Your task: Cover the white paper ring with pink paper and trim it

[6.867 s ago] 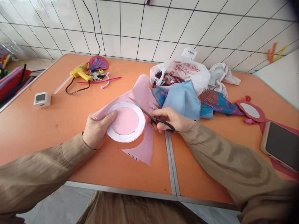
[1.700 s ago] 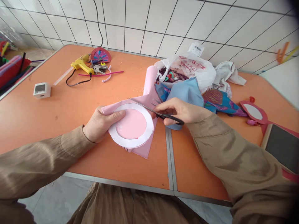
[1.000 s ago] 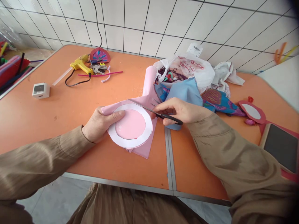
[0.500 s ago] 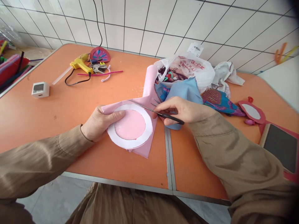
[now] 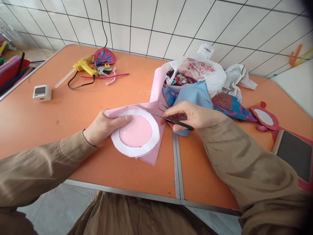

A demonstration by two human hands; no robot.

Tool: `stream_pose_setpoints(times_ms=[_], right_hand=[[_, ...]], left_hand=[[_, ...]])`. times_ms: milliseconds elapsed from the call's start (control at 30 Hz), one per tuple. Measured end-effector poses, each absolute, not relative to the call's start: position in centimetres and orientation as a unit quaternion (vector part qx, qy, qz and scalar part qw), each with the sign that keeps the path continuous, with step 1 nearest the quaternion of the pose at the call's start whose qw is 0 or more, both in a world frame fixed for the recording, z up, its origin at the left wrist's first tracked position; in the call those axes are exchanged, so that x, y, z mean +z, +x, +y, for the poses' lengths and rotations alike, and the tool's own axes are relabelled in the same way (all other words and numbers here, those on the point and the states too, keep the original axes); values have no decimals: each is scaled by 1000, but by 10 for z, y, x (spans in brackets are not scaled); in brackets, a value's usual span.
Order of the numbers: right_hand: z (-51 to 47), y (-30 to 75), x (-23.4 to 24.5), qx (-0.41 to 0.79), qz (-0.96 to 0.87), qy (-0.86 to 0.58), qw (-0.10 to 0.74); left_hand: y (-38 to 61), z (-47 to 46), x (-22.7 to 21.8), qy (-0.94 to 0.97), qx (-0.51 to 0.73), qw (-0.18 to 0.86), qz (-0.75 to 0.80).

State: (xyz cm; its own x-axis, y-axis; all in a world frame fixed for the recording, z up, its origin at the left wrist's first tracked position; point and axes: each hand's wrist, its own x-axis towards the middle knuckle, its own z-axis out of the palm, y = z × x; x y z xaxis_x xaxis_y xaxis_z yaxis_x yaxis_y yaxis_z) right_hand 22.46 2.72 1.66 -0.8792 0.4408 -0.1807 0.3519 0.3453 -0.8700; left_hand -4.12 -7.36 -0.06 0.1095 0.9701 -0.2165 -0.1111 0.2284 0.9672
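My left hand (image 5: 104,126) pinches a white paper ring (image 5: 155,130) together with a sheet of pink fabric (image 5: 156,107), thumb on top and fingers beneath. Pink material shows through the ring's round opening. Part of the pink sheet rises behind as a loose roll, and a corner hangs below the ring at the right. Black-handled scissors (image 5: 181,123) are in my right hand (image 5: 188,115). Their blades are spread along the ring's upper right edge, with the pink sheet at them. Blue fabric (image 5: 195,94) lies just behind my right hand.
A yellow glue gun (image 5: 85,67), keys (image 5: 104,70) and a small white cube (image 5: 42,93) are at the back left. Behind the fabric stands a white plastic bag (image 5: 205,73) of trimmings. On the right are a red-rimmed oval piece (image 5: 265,117) and a dark-screened tablet (image 5: 294,155).
The ring and left hand have shifted very slightly left. The scissors stay at almost the same spot, blades still apart. The camera view has moved a little.
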Motion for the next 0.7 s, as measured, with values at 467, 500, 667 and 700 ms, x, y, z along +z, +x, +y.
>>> stream_pose_setpoints(times_ms=[467,500,667,700], right_hand=[[28,225,14,545,-810,-214,34],[28,226,13,547,-809,-210,37],[27,225,14,535,-814,-223,41],[27,225,15,529,-816,-231,37]], left_hand=[[-41,-72,1,420,441,639,470],[-41,-72,2,421,441,639,469],[-43,-72,2,433,434,635,471],[-43,-73,1,437,430,634,471]])
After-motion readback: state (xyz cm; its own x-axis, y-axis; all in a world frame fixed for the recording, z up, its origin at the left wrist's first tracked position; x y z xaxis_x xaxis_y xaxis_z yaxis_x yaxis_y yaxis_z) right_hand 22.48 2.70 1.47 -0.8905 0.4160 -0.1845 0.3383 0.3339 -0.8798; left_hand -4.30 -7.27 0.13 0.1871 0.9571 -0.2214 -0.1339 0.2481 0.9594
